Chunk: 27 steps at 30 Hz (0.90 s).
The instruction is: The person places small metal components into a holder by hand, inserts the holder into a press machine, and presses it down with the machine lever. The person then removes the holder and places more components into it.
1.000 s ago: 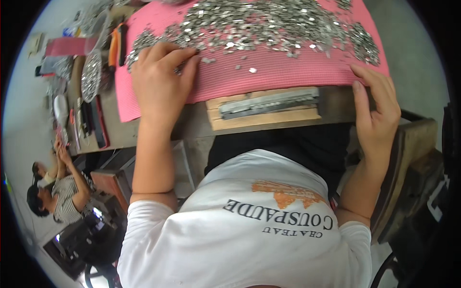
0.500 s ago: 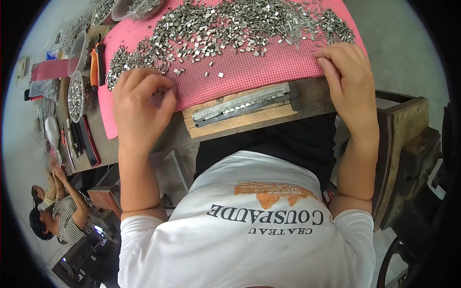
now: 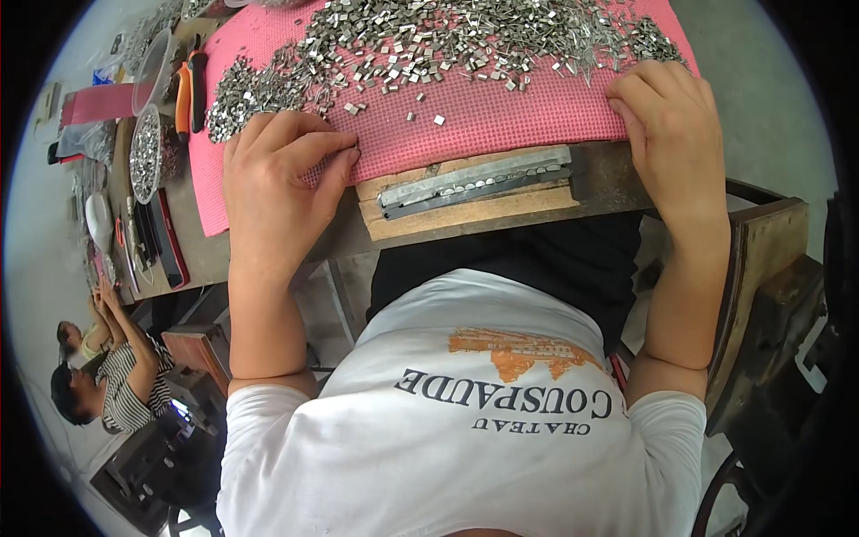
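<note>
My left hand [image 3: 291,179] is over the left part of a pink mesh mat [image 3: 394,143], thumb and forefinger pinched together. A tiny dark bit shows at their tips, too small to name. My right hand [image 3: 671,116] rests at the mat's right edge with fingers curled and thumb against them; whatever they hold, if anything, is hidden. Beyond my hands lies a heap of small square metal pieces [image 3: 412,40], with thin metal pins [image 3: 582,58] toward the right. Between my hands, a narrow metal bar fixture [image 3: 474,183] holds a row of shiny pieces on a wooden board [image 3: 528,199].
Orange-handled pliers [image 3: 184,98] lie left of the mat. Beside them stand clear plastic tubs, one a tub of metal pieces [image 3: 148,157]. Several slim tools [image 3: 148,237] lie farther left on the bench. An open wooden drawer [image 3: 761,215] juts out at right. Two people sit at far left.
The whole view has shifted a little. My left thumb and forefinger, apart before, have come together and moved right, nearer the fixture's left end. My right hand keeps its curled pose.
</note>
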### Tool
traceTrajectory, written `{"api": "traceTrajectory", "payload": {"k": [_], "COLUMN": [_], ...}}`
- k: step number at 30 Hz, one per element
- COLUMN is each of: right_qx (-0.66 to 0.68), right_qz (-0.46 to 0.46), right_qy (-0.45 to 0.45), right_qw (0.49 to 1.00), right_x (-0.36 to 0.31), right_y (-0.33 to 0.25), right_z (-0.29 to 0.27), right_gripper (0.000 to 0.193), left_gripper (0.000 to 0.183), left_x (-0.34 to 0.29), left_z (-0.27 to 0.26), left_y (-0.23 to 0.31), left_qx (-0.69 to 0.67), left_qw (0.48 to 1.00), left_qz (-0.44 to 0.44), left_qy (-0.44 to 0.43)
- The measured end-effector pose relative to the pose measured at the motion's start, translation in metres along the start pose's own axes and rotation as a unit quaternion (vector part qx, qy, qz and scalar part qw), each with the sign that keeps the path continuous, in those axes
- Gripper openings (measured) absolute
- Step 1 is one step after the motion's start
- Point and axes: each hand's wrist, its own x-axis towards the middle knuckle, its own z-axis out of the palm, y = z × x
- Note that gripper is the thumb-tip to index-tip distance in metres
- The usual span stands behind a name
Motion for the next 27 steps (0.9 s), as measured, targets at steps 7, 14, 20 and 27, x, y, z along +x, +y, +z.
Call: {"api": "traceTrajectory", "payload": {"k": [7, 14, 20, 27], "right_qx": [0.183, 0.379, 0.374, 0.365], "right_qz": [-0.010, 0.030, 0.034, 0.024], "right_qy": [0.074, 0.071, 0.071, 0.071], "right_qw": [0.980, 0.922, 0.924, 0.928], "right_x": [0.002, -0.017, -0.018, -0.017], "right_y": [-0.022, -0.068, -0.073, -0.073], "right_z": [0.004, 0.012, 0.017, 0.018], "right_gripper": [0.006, 0.018, 0.019, 0.021], "left_gripper": [0.006, 0.006, 0.009, 0.012], "left_x": [-0.002, -0.001, 0.001, 0.003], "left_z": [0.006, 0.013, 0.023, 0.037], "left_y": [0.003, 0.025, 0.044, 0.063], "left_qx": [0.007, -0.162, -0.230, -0.252], "left_qw": [1.000, 0.985, 0.970, 0.962], "left_qz": [-0.011, 0.009, 0.052, 0.073], "left_qy": [0.001, 0.060, 0.049, 0.074]}}
